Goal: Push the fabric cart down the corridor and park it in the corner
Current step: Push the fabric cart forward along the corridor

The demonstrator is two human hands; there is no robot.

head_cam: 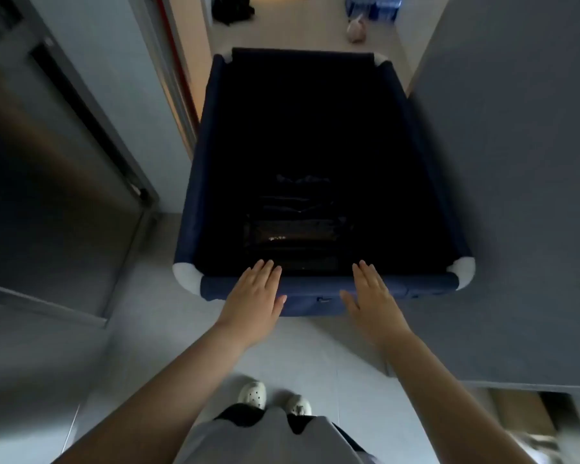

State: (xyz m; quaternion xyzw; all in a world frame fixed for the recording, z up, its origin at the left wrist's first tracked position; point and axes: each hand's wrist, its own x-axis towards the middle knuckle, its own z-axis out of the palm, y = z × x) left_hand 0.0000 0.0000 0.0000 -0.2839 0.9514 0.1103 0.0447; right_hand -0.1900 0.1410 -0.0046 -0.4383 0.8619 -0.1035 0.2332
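Note:
The fabric cart (201,182) is a deep navy cloth bin with white corner joints, standing in a narrow corridor straight ahead of me. Its inside is dark, with some folded dark items dimly visible at the bottom. My left hand (253,293) lies flat on the cart's near rim, fingers stretched forward and together. My right hand (370,293) rests flat on the same rim to the right, fingers also extended. Neither hand curls around the rim.
Grey walls close in on both sides, with a dark door frame (91,128) on the left. Beyond the cart the floor is lit, with a tied plastic bag (356,30), a pack of water bottles (374,6) and a black bag (231,8). My white shoes (253,393) stand below.

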